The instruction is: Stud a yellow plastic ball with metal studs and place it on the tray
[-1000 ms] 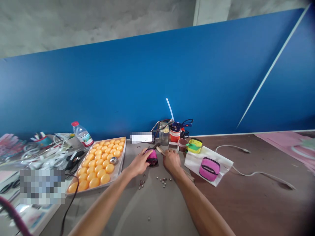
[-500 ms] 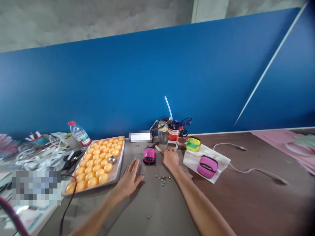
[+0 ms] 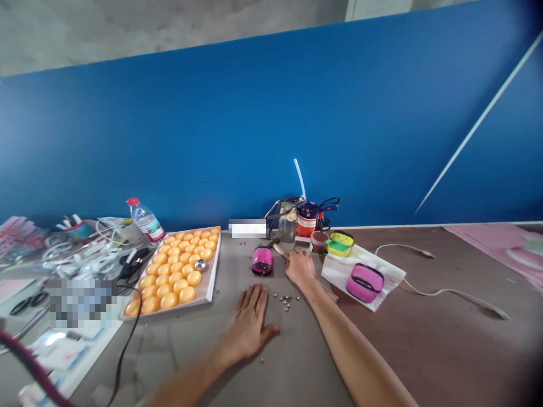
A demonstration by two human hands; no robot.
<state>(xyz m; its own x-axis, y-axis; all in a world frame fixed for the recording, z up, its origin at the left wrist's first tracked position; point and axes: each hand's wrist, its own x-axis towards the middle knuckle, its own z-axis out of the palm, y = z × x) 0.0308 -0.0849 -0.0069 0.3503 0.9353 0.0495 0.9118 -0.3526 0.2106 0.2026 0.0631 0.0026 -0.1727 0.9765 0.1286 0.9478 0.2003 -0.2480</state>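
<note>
My left hand (image 3: 251,327) lies palm down on the grey tabletop, fingers stretched and thumb out to the right. Several small shiny metal beads (image 3: 287,302) are scattered just beyond its thumb, and a single bead (image 3: 262,360) lies nearer to me. Farther off, my right hand (image 3: 301,268) is closed around a wooden-handled tool (image 3: 280,251), whose dark end shows past the fingers; the fingertips are hidden. Between and beyond the hands sits a small magenta pouch-like piece with black edging (image 3: 262,260). Another magenta piece (image 3: 365,282) rests on a white sheet (image 3: 339,269) at right.
At left stands a white tray (image 3: 214,271) of orange domes with one silver one, beside a water bottle (image 3: 148,224) and tangled white cables (image 3: 91,254). A glass jar (image 3: 288,226), an orange container (image 3: 306,225) and a yellow box (image 3: 340,243) line the blue partition (image 3: 237,124).
My left hand has moved right and toward me, away from the tray, and now lies flatter with fingers spread. My right hand keeps its hold on the tool. The view has shifted slightly.
</note>
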